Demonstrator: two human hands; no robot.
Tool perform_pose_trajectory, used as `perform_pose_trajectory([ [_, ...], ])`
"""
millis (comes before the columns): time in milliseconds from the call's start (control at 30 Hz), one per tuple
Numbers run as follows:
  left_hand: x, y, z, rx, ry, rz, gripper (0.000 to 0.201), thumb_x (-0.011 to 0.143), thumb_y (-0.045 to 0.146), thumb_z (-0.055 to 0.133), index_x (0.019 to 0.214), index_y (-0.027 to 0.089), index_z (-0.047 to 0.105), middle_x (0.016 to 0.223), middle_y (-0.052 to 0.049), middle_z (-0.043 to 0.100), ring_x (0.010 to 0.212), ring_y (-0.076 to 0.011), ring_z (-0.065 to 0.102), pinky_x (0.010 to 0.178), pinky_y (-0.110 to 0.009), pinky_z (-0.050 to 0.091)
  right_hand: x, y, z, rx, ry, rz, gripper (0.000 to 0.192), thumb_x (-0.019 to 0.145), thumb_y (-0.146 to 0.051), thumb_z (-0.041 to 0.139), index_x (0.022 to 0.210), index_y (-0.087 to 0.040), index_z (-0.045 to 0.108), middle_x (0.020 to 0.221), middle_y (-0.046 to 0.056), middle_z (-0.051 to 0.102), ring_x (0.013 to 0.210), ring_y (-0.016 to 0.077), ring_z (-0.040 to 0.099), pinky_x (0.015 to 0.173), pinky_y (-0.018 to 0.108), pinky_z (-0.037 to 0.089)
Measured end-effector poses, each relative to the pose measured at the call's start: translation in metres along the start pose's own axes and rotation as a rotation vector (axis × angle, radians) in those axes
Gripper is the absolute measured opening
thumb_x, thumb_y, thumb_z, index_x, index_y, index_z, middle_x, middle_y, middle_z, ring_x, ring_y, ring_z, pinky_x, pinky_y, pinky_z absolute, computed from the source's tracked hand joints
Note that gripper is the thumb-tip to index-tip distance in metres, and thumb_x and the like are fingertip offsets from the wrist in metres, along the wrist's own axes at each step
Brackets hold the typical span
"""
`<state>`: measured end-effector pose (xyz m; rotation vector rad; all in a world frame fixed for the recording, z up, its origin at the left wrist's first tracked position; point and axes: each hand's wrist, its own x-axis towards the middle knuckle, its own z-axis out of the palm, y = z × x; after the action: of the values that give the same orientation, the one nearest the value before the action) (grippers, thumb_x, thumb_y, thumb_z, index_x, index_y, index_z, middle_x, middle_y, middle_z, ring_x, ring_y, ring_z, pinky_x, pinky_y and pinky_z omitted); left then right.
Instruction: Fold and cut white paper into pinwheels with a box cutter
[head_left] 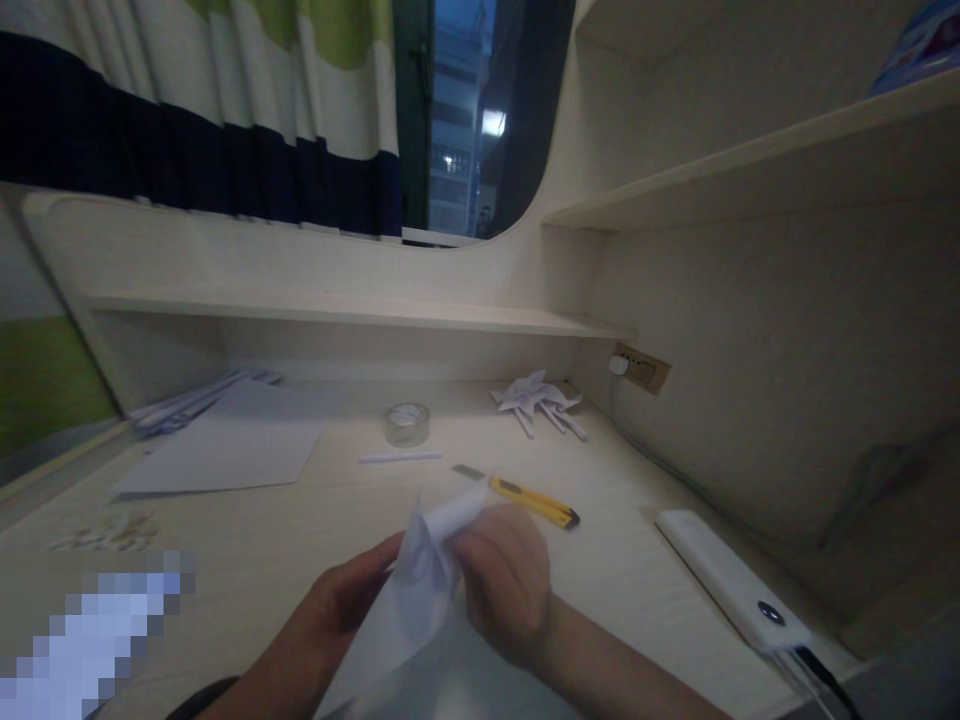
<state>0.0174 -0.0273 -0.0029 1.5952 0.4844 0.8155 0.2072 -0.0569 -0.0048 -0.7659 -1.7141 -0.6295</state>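
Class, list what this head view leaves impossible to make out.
- Paper: its fold, hidden between left hand and right hand.
- Pixelated patch: whatever lies under it.
- Cut paper pile: too small and dim.
- White power bank: its cable, cut off by the bottom edge.

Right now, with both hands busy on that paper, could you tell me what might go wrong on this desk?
The knife lies just beyond the right hand with its blade out; a reach forward could meet it. The paper, pinched by the right and left hand, might tear. The power bank sits near the desk edge and could be knocked off.
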Motion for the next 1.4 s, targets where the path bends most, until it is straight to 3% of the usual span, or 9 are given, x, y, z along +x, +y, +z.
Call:
perform_pose_trajectory([
  [200, -0.001, 0.0, 0.0, -0.1, -0.055, -0.094, 0.05, 0.075, 0.031, 0.072, 0.122, 0.022, 0.061, 0.112, -0.009, 0.068, 0.104, -0.0347, 0.059, 0.08, -0.039, 0.052, -0.002, 0.001, 0.001, 0.032, -0.013, -0.006, 0.019, 0.08, -0.003, 0.05, 0.09, -0.013, 0.062, 0.08, 0.008, 0.067, 0.075, 0.018, 0.058, 0.063, 0.032, 0.046],
  [500, 0.001, 0.002, 0.003, -0.184, -0.059, -0.084, 0.04, 0.078, 0.027, 0.069, 0.118, 0.027, 0.064, 0.116, -0.007, 0.066, 0.106, -0.0316, 0.06, 0.089, -0.042, 0.047, -0.002, 0.003, 0.001, -0.003, -0.011, -0.017, 0.018, 0.081, -0.003, 0.05, 0.089, -0.013, 0.062, 0.077, 0.008, 0.066, 0.074, 0.0182, 0.058, 0.062, 0.032, 0.047],
  [1000, -0.001, 0.008, 0.009, 0.123, -0.042, 0.069, 0.05, 0.085, 0.022, 0.059, 0.134, 0.028, 0.048, 0.132, -0.007, 0.056, 0.124, -0.0337, 0.045, 0.101, -0.048, 0.038, 0.0, 0.007, -0.002, -0.098, 0.021, -0.076, 0.016, 0.081, -0.006, 0.052, 0.091, -0.015, 0.06, 0.078, 0.007, 0.067, 0.08, 0.0195, 0.063, 0.072, 0.034, 0.052],
  [1400, -0.002, 0.002, 0.011, 0.103, -0.047, 0.126, 0.054, 0.089, 0.028, 0.055, 0.14, 0.031, 0.037, 0.143, -0.004, 0.043, 0.128, -0.0294, 0.041, 0.107, -0.043, 0.032, -0.009, 0.012, 0.002, -0.128, 0.041, -0.055, 0.017, 0.081, -0.008, 0.052, 0.094, -0.016, 0.061, 0.082, 0.009, 0.067, 0.083, 0.0217, 0.064, 0.074, 0.037, 0.052],
])
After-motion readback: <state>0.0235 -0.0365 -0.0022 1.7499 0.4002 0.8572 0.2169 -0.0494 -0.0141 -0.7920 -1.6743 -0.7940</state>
